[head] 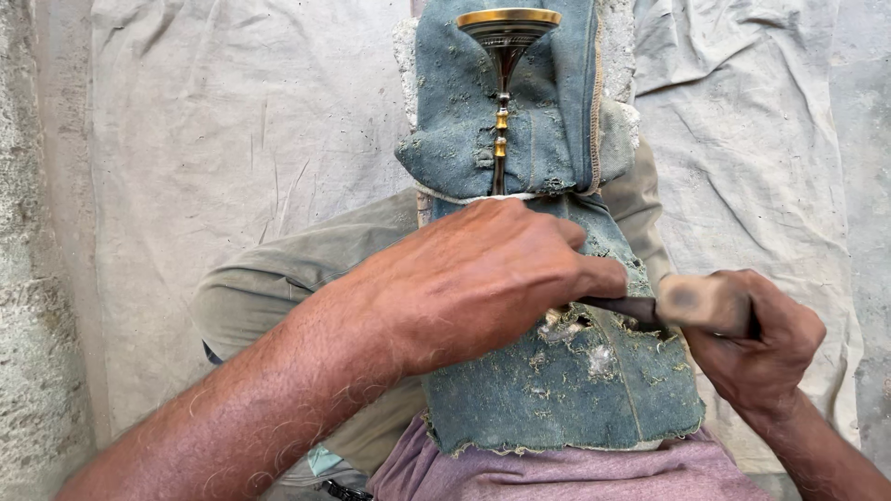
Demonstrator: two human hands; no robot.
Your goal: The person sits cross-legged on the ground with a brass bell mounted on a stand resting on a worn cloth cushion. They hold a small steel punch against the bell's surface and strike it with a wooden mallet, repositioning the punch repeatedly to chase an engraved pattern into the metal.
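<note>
Your left hand (483,278) lies in the middle, knuckles up, with its fingers curled down onto the worn blue denim cloth (566,380) that covers your lap. The fingers are bent tight over something small and pale under them, but you cannot tell what it is, because the hand hides it. The tip of a dark metal tool blade (620,306) goes in under your left fingers.

Your right hand (752,348) is on the right side, a bit nearer to you. It is clenched around the tool's pale wooden handle (698,301), and the round end of the handle sticks out of your fist toward the left. The blade runs from the handle over to your left hand.

The shiny metal goblet with a gold rim and a thin stem (506,56) lies far from you, at the top middle. Its wide cup points away from you, and its stem runs back toward your left hand and goes out of sight behind it. It rests on the denim cloth, which is folded up around it.

Little pale chips (601,360) lie on the cloth just beside your left hand. Your bent leg in grey-green trousers (278,288) is on the left. A wrinkled cream cloth sheet (223,139) covers the ground under it all.
</note>
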